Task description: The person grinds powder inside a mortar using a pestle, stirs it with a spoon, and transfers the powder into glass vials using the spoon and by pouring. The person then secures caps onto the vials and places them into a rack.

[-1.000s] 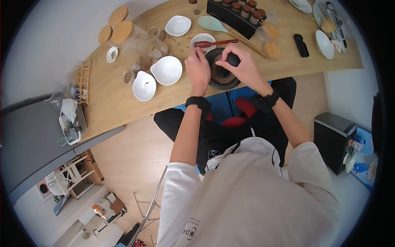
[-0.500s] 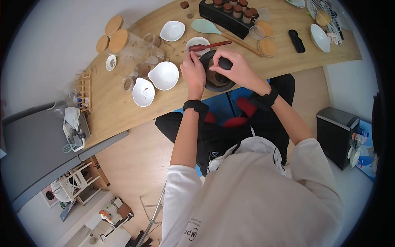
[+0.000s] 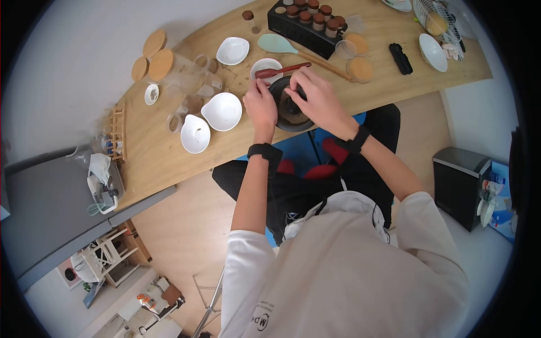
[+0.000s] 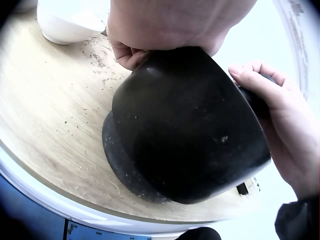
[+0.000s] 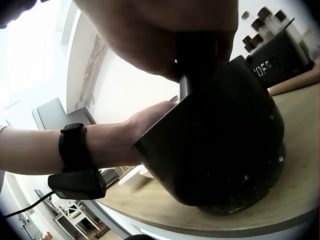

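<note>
A dark mortar (image 3: 303, 126) stands near the table's front edge, with brown ground matter on its inner wall. My left hand (image 3: 261, 107) grips its left rim; in the left wrist view the fingers curl at the edge of the mortar (image 4: 190, 135). From above, my right hand (image 3: 321, 102) holds the black pestle (image 3: 289, 107), whose lower end is inside the mortar. The pestle's top is hidden by the hand in the head view. In the right wrist view, the pestle (image 5: 192, 57) runs down behind the mortar's near wall.
A small white bowl (image 3: 259, 65) with a red-brown spatula (image 3: 282, 70) across it is just behind the mortar. Two white spouted bowls (image 3: 222, 112) sit to the left. Farther back lie a green spatula (image 3: 276, 43) and a black spice rack (image 3: 301, 28). Crumbs dot the tabletop.
The head view has shifted, so the table's things appear farther left. The pestle's round top, visible earlier, is now covered by my right hand. My left hand keeps its hold on the rim.
</note>
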Motion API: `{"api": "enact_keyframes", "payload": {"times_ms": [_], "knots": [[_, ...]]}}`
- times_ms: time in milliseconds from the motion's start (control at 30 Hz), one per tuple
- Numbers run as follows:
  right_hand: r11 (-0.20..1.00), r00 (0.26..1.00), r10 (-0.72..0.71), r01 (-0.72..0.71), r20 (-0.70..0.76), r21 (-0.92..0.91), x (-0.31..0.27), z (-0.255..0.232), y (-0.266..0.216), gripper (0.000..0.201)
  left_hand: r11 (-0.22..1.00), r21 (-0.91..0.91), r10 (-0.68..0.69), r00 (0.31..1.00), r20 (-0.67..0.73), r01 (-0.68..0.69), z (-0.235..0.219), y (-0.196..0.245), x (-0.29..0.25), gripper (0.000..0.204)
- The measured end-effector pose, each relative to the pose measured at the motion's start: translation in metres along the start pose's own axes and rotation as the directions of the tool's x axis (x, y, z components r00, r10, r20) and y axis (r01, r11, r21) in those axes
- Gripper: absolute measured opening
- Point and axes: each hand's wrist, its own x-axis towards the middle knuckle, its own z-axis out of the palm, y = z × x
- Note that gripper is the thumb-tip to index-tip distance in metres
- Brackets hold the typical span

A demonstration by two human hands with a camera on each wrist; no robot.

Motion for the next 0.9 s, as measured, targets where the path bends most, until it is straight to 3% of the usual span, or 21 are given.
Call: {"api": "enact_keyframes", "payload": {"times_ms": [100,167,267,333,400,467,533,600,767,833,867,900], "knots": [[0.997,0.999,0.006,-0.002,0.048,-0.079,0.002,0.0,-0.008,0.018,1.0,-0.016,0.008,1.0,0.003,-0.008,0.0,0.0,0.0,0.035],[0.996,0.993,-0.092,0.093,0.068,-0.011,0.002,0.004,-0.012,0.017,1.0,-0.016,0.002,1.0,0.01,-0.002,0.0,-0.002,0.0,0.036],[0.994,0.994,-0.095,0.092,0.052,0.054,0.002,0.007,-0.017,0.017,1.0,-0.027,0.005,1.0,0.013,-0.004,0.002,-0.006,0.002,0.037],[0.993,0.992,-0.108,0.111,0.069,-0.034,-0.001,0.006,-0.022,0.018,1.0,-0.007,-0.01,1.0,0.008,0.01,0.002,-0.007,0.002,0.037],[0.943,0.988,-0.14,0.153,0.065,-0.297,-0.006,0.002,-0.029,0.022,1.0,-0.018,-0.014,1.0,0.005,0.014,0.0,-0.004,0.001,0.036],[0.908,0.982,-0.154,0.183,0.107,-0.376,-0.012,-0.003,-0.028,0.024,0.999,0.041,0.009,1.0,-0.014,-0.009,0.001,-0.006,0.001,0.036],[0.883,0.966,0.064,0.062,0.249,-0.466,-0.015,-0.007,-0.036,0.024,0.999,0.039,0.031,0.999,-0.022,-0.03,0.0,-0.005,0.001,0.036],[0.907,0.972,-0.033,0.127,0.233,-0.402,-0.019,-0.007,-0.039,0.024,1.0,0.01,0.026,1.0,-0.012,-0.025,-0.001,-0.003,0.0,0.035],[0.955,0.947,-0.074,0.157,0.311,-0.252,-0.018,-0.012,-0.043,0.024,0.999,-0.03,0.037,0.995,-0.092,-0.04,0.002,-0.006,-0.003,0.034],[0.995,0.957,0.014,0.014,0.288,-0.095,-0.013,-0.019,-0.034,0.024,1.0,0.031,-0.004,0.999,-0.05,0.005,0.002,-0.005,-0.005,0.034],[0.992,0.954,-0.016,0.051,0.301,-0.111,-0.011,-0.02,-0.03,0.024,1.0,0.004,-0.001,0.997,-0.081,0.001,0.003,-0.005,-0.005,0.034],[0.995,0.97,0.05,-0.028,0.237,-0.095,-0.008,-0.022,-0.025,0.023,1.0,0.012,-0.01,0.997,-0.072,0.011,0.004,-0.006,-0.005,0.034]]}}
